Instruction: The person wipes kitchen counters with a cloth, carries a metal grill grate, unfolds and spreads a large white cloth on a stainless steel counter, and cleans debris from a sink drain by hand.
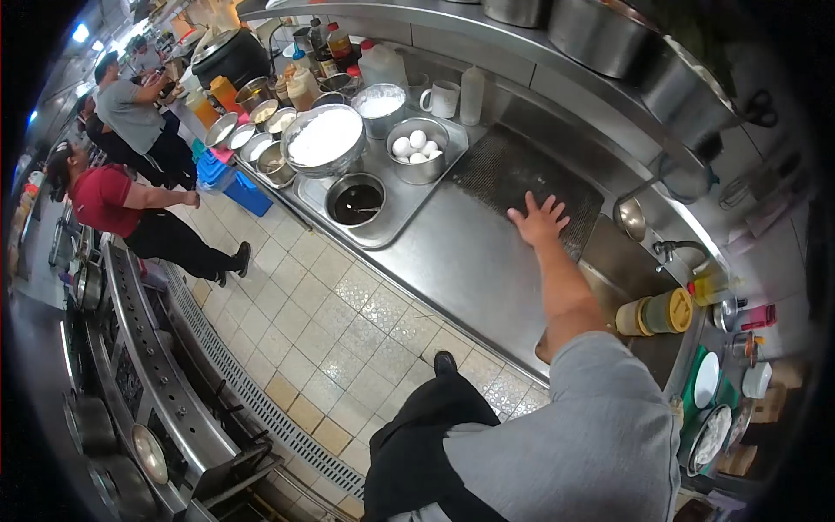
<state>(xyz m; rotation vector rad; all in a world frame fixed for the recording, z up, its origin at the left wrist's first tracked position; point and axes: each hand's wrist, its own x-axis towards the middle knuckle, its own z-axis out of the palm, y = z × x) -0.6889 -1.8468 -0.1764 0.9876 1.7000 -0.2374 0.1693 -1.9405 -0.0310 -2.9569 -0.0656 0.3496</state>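
My right hand (539,222) is open, fingers spread and palm down, over the lower part of a dark perforated mat (496,165) on the steel counter (470,244). It holds nothing; whether it touches the surface is unclear. My left hand is out of view. Left of the mat, a metal tray (380,237) bears a pot of white eggs (417,148), a pot of dark liquid (355,202) with a utensil in it, a large bowl of white powder (325,139) and a smaller pot of white powder (379,103).
A sink (609,252) with a faucet (683,248) lies right of the mat, beside lidded containers (668,311). Pots stand on the overhead shelf (487,30). A person in red (96,196) and one in grey (130,113) stand left. A stove (165,365) lines the lower left.
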